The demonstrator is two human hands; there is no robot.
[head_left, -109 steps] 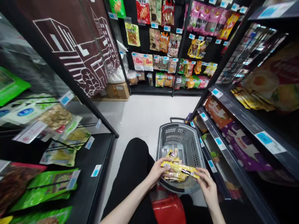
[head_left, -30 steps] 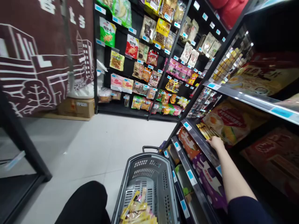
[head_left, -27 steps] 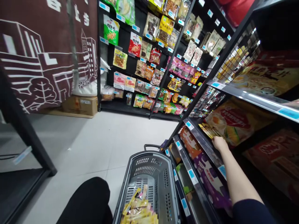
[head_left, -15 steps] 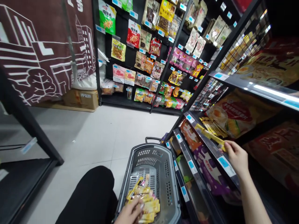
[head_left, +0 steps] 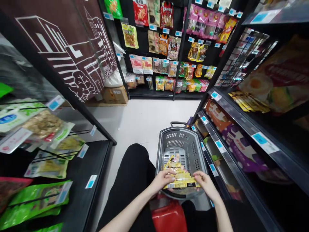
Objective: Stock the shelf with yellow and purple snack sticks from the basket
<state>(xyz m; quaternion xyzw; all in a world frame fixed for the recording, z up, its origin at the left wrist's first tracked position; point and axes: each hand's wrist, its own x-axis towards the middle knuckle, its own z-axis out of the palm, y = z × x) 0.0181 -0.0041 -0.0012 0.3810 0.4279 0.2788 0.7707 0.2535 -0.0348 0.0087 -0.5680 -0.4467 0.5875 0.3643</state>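
Observation:
A long yellow stick packet is held level over the near end of a grey shopping basket. My left hand grips its left end, and my right hand pinches the right end. Beneath and beyond it, more yellow packets lie in a loose pile on the basket floor, partly hidden by my fingers. On the shelf to the right, a row of similar yellow packets lies in front of a large bag.
Shelves with price tags run close along the basket's right side; purple bags lie on a lower one. At left stands a rack of snack bags. A cardboard box sits by the far rack. Something red is below me.
My right hand has come from the shelf to the basket with a yellow packet. Both hands now hold a packet above the pile. The view has tilted down and shifted left.

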